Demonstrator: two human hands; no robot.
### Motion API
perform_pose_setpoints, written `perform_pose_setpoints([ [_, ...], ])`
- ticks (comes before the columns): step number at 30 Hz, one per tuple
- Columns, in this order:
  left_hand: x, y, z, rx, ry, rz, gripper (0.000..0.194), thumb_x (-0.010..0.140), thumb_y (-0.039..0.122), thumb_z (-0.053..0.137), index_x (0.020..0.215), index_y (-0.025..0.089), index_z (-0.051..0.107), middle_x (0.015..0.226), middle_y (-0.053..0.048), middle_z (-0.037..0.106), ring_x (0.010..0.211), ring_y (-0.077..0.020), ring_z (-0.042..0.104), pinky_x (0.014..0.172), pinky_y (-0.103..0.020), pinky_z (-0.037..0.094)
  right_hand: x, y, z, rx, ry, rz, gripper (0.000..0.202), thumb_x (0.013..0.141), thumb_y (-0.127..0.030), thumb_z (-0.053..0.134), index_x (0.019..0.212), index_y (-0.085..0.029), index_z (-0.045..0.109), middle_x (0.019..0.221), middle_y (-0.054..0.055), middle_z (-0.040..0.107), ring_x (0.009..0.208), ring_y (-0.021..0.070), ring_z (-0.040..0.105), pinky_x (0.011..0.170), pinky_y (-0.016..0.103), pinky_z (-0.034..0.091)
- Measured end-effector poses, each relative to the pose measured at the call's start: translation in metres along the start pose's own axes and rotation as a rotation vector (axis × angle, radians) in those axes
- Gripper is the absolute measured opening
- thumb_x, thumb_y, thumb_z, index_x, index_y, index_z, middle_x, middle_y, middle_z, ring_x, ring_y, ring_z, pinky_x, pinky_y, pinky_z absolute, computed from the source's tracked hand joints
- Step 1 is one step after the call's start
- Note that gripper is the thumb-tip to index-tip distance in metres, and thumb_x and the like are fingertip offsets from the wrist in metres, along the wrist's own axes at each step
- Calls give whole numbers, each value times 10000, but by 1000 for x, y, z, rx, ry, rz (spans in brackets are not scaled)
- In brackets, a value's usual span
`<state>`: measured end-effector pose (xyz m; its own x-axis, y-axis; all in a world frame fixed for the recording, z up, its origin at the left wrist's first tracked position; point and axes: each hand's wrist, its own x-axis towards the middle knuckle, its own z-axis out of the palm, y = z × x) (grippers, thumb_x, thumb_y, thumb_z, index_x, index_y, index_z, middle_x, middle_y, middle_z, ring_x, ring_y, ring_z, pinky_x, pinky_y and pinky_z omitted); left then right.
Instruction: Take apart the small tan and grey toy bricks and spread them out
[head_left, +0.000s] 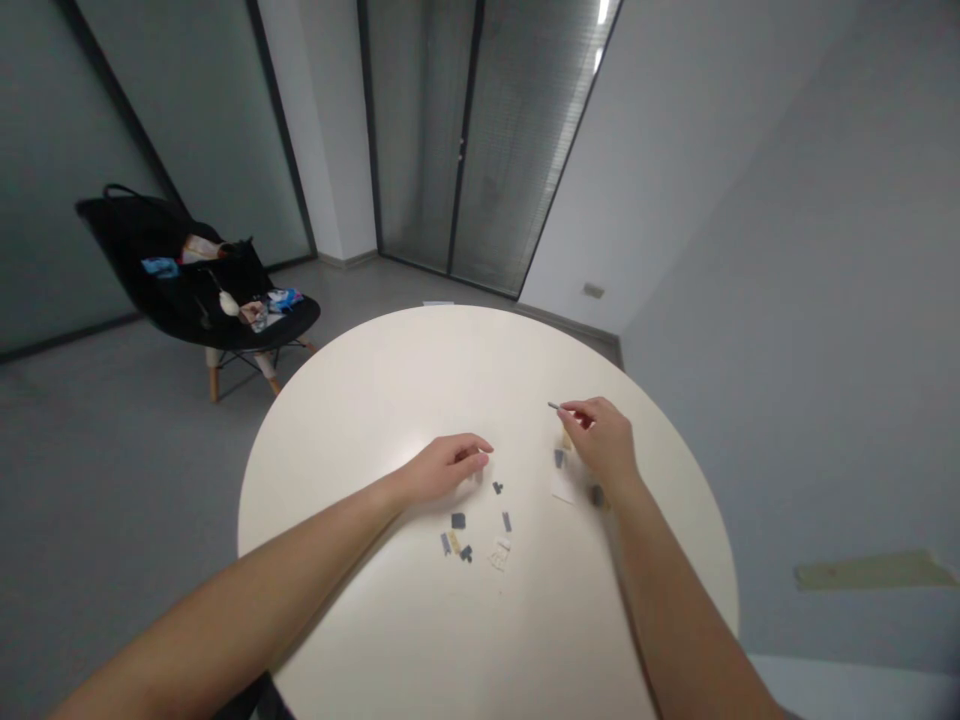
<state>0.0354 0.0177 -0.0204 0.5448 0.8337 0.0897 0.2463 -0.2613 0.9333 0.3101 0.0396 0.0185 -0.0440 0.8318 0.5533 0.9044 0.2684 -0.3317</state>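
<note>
Right hand [600, 440], its fingers pinched on 1 small, slim gray piece [553, 405], hovers over the white counter's [450, 370] right side; left hand [444, 467], fingers loosely curled and empty, rests near center.

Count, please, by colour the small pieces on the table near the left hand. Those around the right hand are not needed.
Dark grey pieces: 3
Lighter grey pieces: 2
Yellow piece: 1
White pieces: too small and close together to count
Total without white: 6
</note>
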Motion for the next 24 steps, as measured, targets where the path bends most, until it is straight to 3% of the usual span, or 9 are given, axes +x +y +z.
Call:
perform_pose_setpoints([
  [6, 1, -2, 0, 4, -1, 0, 371, 901, 448, 473, 1073, 164, 638, 796, -21, 631, 727, -149, 555, 697, -268, 441, -17, 0, 9, -165, -127, 60, 234, 886, -330, 518, 917, -200, 710, 879, 45, 629, 779, 154, 565, 717, 271, 412],
  [12, 1, -2, 0, -5, -5, -3, 370, 899, 449, 478, 1070, 159, 634, 801, -25, 631, 732, -150, 558, 703, -273, 447, -15, -13, 9, -367, -241, 98, 218, 905, -315, 515, 912, -235, 717, 912, 49, 631, 873, 171, 569, 708, 264, 393],
  [24, 2, -3, 1, 21, 3, 5, 363, 905, 436, 474, 1078, 157, 630, 786, -23, 623, 715, -144, 553, 681, -263, 436, -16, -16, 10, -463, -323, 123, 223, 915, -322, 507, 933, -244, 715, 933, 49, 637, 884, 171, 579, 696, 262, 394],
])
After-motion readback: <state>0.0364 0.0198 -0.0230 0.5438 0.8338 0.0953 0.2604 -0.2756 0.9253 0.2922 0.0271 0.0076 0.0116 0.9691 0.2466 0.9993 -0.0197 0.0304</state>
